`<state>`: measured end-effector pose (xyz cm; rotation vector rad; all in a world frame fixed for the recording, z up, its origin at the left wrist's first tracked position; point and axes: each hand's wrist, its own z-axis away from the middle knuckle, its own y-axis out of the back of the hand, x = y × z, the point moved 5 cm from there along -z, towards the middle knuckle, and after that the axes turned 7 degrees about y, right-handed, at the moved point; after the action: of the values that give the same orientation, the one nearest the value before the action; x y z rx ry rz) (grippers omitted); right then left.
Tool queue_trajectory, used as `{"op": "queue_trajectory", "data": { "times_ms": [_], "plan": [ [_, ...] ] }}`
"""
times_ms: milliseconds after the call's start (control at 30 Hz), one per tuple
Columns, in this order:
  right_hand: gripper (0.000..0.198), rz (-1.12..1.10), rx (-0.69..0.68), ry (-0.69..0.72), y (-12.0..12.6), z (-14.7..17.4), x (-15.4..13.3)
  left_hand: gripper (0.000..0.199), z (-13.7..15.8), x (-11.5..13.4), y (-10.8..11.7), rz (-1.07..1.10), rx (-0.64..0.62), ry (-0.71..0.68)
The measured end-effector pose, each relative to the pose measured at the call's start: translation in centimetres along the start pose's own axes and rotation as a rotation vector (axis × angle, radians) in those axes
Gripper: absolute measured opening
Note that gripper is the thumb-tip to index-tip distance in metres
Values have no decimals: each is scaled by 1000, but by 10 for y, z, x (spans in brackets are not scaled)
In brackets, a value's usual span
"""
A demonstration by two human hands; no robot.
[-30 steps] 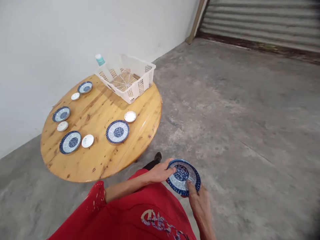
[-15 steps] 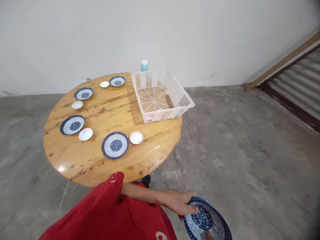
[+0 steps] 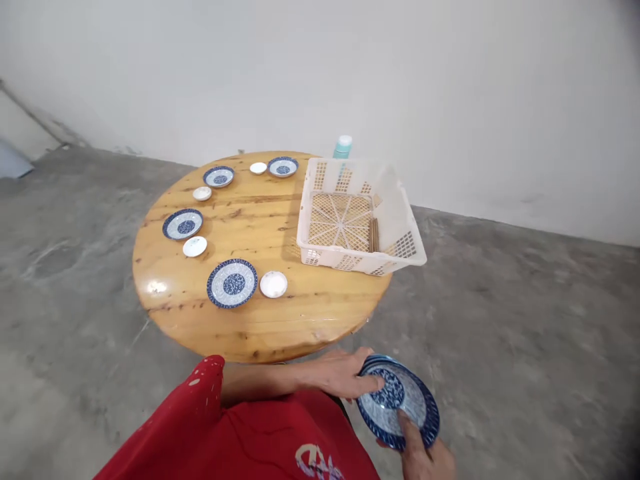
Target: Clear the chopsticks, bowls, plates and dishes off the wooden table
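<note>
My left hand [image 3: 347,375] grips the upper left edge of a small stack of blue-and-white plates [image 3: 413,397], its thumb lying across the patterned centre. At the lower right of the same stack, my right hand [image 3: 425,453] is closed on the rim, thumb on top and fingers hidden underneath. The stack is held tilted beyond the near edge of the round wooden table [image 3: 320,310]. Nearest to it on the table lie a blue-and-white plate [image 3: 233,283] and a small white dish [image 3: 273,285], set side by side.
More plates, such as one at the left [image 3: 183,225], each have a small white dish [image 3: 195,247] beside them. A white plastic basket [image 3: 345,260] holding chopsticks [image 3: 374,235] stands at the table's right side. Behind it is a turquoise bottle [image 3: 343,147], near the wall.
My view has turned, so the table sits further right. The plates have come up and slightly left, and my right hand now shows clearly on their lower rim.
</note>
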<state>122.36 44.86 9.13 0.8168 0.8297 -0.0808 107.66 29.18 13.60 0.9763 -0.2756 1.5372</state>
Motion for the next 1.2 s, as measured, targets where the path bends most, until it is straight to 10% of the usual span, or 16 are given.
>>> {"op": "queue_trajectory", "data": {
  "times_ms": [267,600,1200],
  "plan": [
    [55,-7,-212,354,46,-95,-92,62,-10,55,27,272,340,40],
    [41,-65,-315,677,25,-144,-191,63,3,65,106,329,527,4],
    [15,-301,-455,439,-42,-229,-317,41,-78,50,244,596,548,-151]
  ]
}}
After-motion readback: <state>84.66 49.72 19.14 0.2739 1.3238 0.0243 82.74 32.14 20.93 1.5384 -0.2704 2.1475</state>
